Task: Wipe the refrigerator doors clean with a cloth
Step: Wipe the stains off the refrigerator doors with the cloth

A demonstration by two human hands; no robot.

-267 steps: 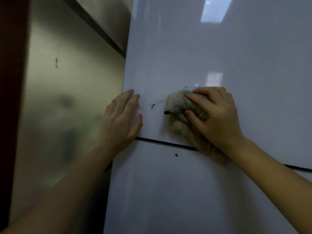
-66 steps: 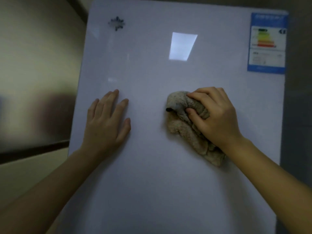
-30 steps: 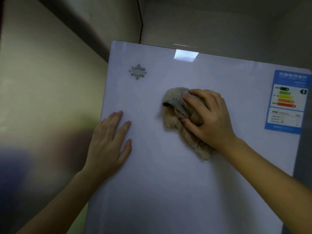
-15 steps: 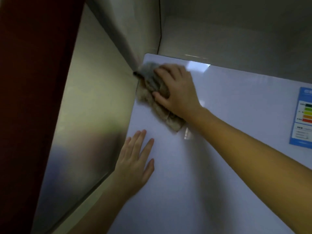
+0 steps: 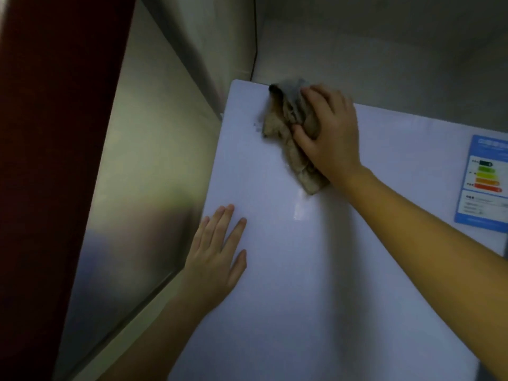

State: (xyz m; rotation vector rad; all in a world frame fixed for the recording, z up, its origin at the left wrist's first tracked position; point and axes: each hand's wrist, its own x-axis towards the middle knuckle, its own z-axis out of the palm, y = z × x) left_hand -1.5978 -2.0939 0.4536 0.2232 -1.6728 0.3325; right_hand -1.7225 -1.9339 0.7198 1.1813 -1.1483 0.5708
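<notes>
The white upper refrigerator door (image 5: 316,270) fills the lower right of the head view. My right hand (image 5: 330,133) grips a crumpled beige-grey cloth (image 5: 288,127) and presses it against the door at its top edge, a little in from the top left corner. Part of the cloth is hidden under my fingers and palm. My left hand (image 5: 217,257) lies flat on the door near its left edge, fingers straight and spread, holding nothing.
A blue energy label (image 5: 483,182) is stuck at the door's upper right. A brushed metal panel (image 5: 137,188) stands close on the left, with a dark red surface (image 5: 55,160) beyond it. Grey wall (image 5: 384,50) rises behind the fridge top.
My right hand has slid the cloth rightward along the door's top edge, off the very corner it covered half a second ago. My left hand stays flat on the door.
</notes>
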